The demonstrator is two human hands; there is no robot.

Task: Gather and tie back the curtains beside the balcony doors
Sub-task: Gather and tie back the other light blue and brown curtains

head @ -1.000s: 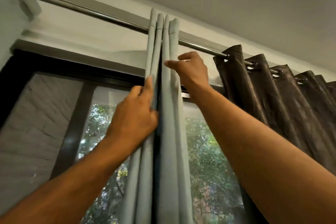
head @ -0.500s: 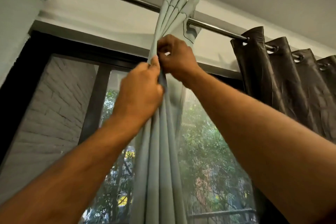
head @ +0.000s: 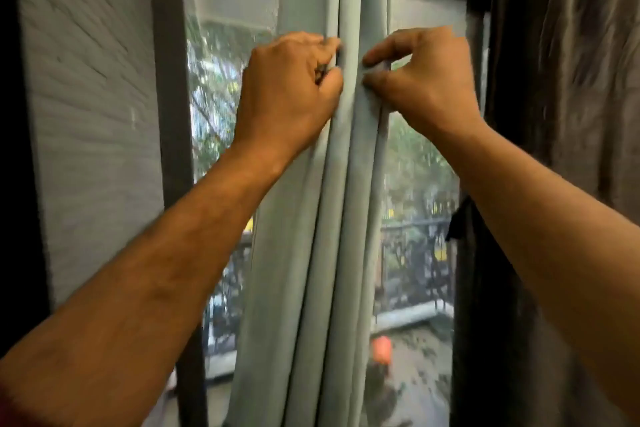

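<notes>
1. The pale curtain (head: pixel 332 218) runs off the top and bottom edges.
2. The left hand (head: pixel 287 94) has its fingers (head: pixel 325 74) partly buried between folds.
3. The orange object (head: pixel 381 350) outside is too blurred to identify.

Both bare forearms reach up to the pale curtain (head: pixel 332 218), the left hand (head: pixel 291 90) gripping its left folds with curled fingers, the right hand (head: pixel 426 76) pinching its right edge.

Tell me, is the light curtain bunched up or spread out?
Bunched up. The light curtain hangs in tight folds, pinched by the left hand and right hand.
</notes>
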